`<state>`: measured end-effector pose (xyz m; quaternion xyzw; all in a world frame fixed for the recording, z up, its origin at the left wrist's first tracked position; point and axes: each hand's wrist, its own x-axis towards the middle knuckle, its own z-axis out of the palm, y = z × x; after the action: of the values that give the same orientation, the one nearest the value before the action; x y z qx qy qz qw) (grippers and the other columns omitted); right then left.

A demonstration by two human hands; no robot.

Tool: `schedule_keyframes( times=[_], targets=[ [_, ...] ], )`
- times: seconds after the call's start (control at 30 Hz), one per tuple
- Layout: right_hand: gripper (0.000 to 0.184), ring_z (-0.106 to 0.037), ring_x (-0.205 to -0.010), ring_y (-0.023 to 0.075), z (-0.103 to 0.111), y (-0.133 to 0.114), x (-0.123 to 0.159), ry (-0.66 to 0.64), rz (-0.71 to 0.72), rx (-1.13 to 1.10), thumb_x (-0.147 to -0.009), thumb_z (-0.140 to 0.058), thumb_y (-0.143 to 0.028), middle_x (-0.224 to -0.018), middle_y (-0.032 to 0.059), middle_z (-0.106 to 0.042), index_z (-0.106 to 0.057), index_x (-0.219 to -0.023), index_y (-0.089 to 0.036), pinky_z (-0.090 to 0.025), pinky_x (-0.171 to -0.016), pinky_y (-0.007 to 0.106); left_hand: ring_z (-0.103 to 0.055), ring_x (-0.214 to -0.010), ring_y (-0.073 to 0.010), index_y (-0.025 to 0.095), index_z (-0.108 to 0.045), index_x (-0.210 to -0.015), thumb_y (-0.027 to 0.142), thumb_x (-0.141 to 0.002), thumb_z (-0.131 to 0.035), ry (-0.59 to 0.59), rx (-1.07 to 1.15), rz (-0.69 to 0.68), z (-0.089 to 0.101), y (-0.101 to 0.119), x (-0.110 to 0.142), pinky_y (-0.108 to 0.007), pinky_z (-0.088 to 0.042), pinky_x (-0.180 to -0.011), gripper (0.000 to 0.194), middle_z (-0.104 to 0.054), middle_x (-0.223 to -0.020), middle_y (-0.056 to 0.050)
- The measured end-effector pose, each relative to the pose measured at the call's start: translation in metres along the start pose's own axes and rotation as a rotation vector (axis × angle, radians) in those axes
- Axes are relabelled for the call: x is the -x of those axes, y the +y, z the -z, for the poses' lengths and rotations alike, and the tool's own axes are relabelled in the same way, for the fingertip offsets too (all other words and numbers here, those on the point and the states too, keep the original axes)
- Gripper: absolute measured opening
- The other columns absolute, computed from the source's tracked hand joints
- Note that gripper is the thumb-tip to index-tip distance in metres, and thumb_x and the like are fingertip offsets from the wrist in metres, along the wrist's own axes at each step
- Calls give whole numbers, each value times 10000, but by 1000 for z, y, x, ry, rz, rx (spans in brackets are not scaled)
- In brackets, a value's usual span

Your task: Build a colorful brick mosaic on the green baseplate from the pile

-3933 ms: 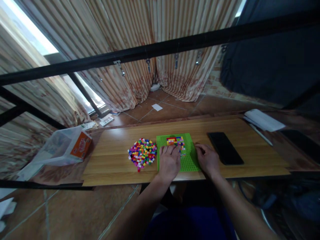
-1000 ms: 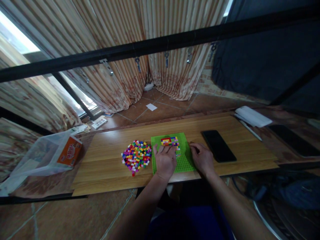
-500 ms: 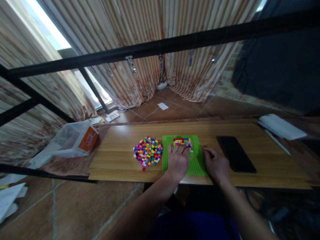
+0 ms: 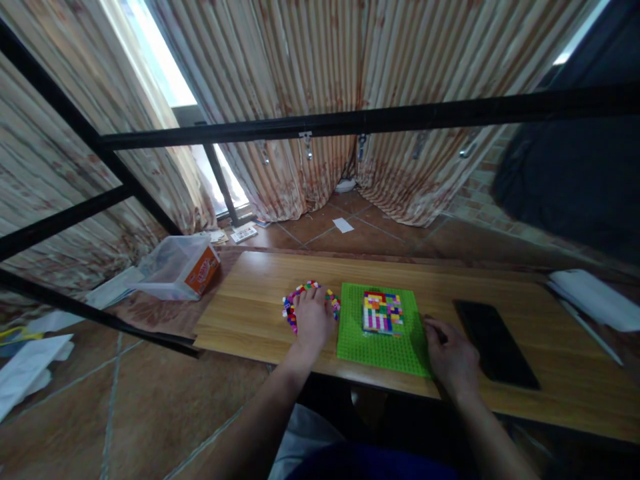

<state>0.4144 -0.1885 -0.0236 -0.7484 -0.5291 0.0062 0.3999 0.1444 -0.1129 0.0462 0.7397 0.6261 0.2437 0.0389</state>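
Note:
A pile of small multicoloured building bricks (image 4: 289,315) lies on the left part of the wooden tabletop. My left hand (image 4: 314,320) reaches down over it, its fingers apart and their tips among the bricks, covering much of the heap. To its right is a green studded baseplate (image 4: 353,340), bearing a block of built-up coloured bricks (image 4: 383,312) near its middle. Just off the plate's right edge, my right hand (image 4: 453,353) rests with thumb and forefinger closed together. Whatever its curled fingers may hold is hidden.
A black phone-like slab (image 4: 495,343) lies right of my right hand. Farther right are a white object (image 4: 597,299) and a thin pale stick (image 4: 593,333). On the floor at left stands a clear plastic bin (image 4: 173,270) with an orange label. A black metal bar (image 4: 330,125) crosses beyond the table.
My left hand has moved left from the built bricks to the loose pile, uncovering the build. My right hand stays by the plate's right edge. The view has shifted and tilted.

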Motion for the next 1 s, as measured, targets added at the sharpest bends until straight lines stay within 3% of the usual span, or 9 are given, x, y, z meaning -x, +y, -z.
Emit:
schedule_keyframes(
  times=[0.13,0.33,0.6,0.7,0.83,1.0],
  targets=[
    [372,-685,-805,253,0,-2,0,14,3,17,-890,-462,-451,-954,108,-741,-723,-922,-187,-514,-746,367,-581,-1128,-289,176,-631,-1203,181,-870,-522,-89,-82,44,2,-15,-11,-447,-407,-995,350,-684,-1179,-117],
    [388,-688,-845,253,-1,1,0,14,-17,33,-886,-453,-453,-981,108,-742,-726,-933,-181,-512,-775,364,-594,-1103,-281,170,-642,-1193,143,-879,-468,-165,-149,31,-3,-12,-13,-419,-411,-983,361,-708,-1150,-101],
    [368,-691,-846,244,-1,0,-1,14,-5,27,-895,-455,-432,-977,110,-741,-726,-928,-184,-514,-770,355,-618,-1056,-270,192,-678,-1117,140,-878,-515,-71,-62,-9,-4,-16,-13,-428,-423,-973,294,-724,-1084,-88],
    [374,-691,-840,243,-1,-3,-2,25,-4,11,-900,-445,-425,-956,113,-741,-729,-910,-181,-518,-761,353,-648,-983,-226,196,-702,-1052,144,-891,-523,-24,146,-23,-1,-5,-4,-366,-473,-915,246,-727,-1022,-78],
    [372,-690,-843,244,0,-9,-3,30,-12,-7,-903,-437,-405,-953,119,-741,-729,-905,-175,-520,-756,355,-668,-862,-163,205,-725,-983,141,-904,-532,-72,472,-90,1,24,13,-283,-510,-808,217,-718,-937,-51],
    [353,-686,-847,242,1,-14,-4,18,-27,-24,-902,-439,-362,-957,130,-739,-728,-905,-160,-517,-767,356,-664,-815,-144,191,-733,-941,114,-885,-567,-129,598,-131,-5,52,20,-264,-511,-785,191,-715,-889,-43]
  ],
)
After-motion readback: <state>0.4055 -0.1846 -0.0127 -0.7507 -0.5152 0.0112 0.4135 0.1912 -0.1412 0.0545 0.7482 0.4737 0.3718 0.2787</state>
